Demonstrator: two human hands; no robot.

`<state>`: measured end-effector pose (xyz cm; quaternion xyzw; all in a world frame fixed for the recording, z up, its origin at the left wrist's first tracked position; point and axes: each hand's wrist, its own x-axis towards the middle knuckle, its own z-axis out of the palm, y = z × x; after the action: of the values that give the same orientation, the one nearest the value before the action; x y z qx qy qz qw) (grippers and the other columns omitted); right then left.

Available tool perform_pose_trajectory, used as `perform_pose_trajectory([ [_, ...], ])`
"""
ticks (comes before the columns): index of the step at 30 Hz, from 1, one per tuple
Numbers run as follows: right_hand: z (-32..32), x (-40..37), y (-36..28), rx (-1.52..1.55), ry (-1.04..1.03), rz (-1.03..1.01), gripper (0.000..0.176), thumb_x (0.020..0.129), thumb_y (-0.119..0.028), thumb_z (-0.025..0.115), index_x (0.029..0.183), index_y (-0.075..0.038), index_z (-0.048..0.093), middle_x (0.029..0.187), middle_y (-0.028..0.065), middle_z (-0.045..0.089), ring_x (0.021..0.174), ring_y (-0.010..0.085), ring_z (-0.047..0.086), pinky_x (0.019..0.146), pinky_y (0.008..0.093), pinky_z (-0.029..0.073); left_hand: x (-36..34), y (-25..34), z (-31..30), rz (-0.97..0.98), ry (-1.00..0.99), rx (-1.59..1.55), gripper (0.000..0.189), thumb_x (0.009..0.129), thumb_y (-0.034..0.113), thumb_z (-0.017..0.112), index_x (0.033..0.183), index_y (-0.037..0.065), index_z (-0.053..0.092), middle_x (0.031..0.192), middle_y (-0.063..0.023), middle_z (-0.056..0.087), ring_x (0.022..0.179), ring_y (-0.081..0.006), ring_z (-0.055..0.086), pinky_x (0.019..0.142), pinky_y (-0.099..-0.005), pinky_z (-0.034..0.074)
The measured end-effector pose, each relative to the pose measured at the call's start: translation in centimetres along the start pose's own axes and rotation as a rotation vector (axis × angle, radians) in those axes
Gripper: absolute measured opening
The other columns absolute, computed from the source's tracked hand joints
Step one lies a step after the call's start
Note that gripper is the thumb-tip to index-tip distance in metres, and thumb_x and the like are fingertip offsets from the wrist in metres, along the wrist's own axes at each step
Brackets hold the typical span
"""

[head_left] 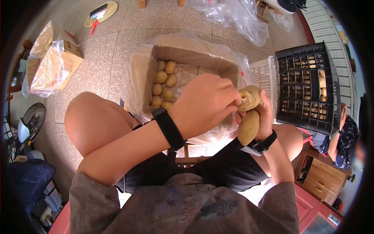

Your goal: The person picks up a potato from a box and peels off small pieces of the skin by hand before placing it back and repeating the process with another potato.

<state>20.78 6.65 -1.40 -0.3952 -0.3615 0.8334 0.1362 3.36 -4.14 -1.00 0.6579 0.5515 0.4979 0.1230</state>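
Note:
My right hand [266, 115] is wrapped around two yellow-brown potatoes, one above the other. The upper potato [252, 96] has a pale, rough patch on its left side. Below it, the longer lower potato [248, 129] points down toward my wrist. My left hand [208, 99] reaches across from the left, its fingers pinched at the pale patch of the upper potato. Beneath my hands stands an open cardboard box [194, 50] lined with clear plastic. Several rounder potatoes [168, 94] lie in rows along its left side; my left hand hides part of the inside.
A black crate [278, 64] with many similar potatoes stands at the right, beside a white plastic basket [263, 74]. Another carton [72, 58] sits at the left. Clear plastic sheeting [237, 19] and a woven fan [107, 15] lie on the floor. Another person [346, 136] is at the far right.

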Motion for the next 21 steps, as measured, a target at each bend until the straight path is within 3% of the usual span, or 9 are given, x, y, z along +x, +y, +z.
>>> perform_pose_trajectory([
  [7,0.6,-0.4,0.3,-0.009,-0.043,-0.076,0.059,0.089,-0.059,0.040,0.097,-0.003,0.055,0.065,0.0090,0.050,0.054,0.0229,0.052,0.051,0.0323,0.046,0.1,-0.1,-0.1,0.011,0.002,0.008,0.014,0.071,0.010,0.069,0.080,0.009,0.059,0.076,-0.0050,0.057,0.074,-0.0285,0.054,0.065,-0.0382,0.041],
  [9,0.7,-0.4,0.3,-0.005,-0.043,-0.088,0.059,0.089,-0.059,0.040,0.097,-0.003,0.055,0.065,0.0091,0.050,0.054,0.0228,0.052,0.051,0.0323,0.046,0.1,-0.2,0.0,0.099,0.062,0.062,0.014,0.070,0.009,0.070,0.078,0.008,0.058,0.075,-0.0047,0.056,0.072,-0.0281,0.054,0.062,-0.0379,0.042],
  [21,1.4,-0.5,-0.1,0.001,0.021,-0.075,0.062,0.087,-0.063,0.041,0.094,-0.004,0.057,0.064,0.0062,0.051,0.053,0.0211,0.055,0.049,0.0306,0.045,0.6,-0.3,-0.4,0.069,0.095,0.063,0.012,0.069,0.008,0.070,0.074,0.009,0.059,0.074,-0.0048,0.056,0.068,-0.0265,0.054,0.059,-0.0368,0.042],
])
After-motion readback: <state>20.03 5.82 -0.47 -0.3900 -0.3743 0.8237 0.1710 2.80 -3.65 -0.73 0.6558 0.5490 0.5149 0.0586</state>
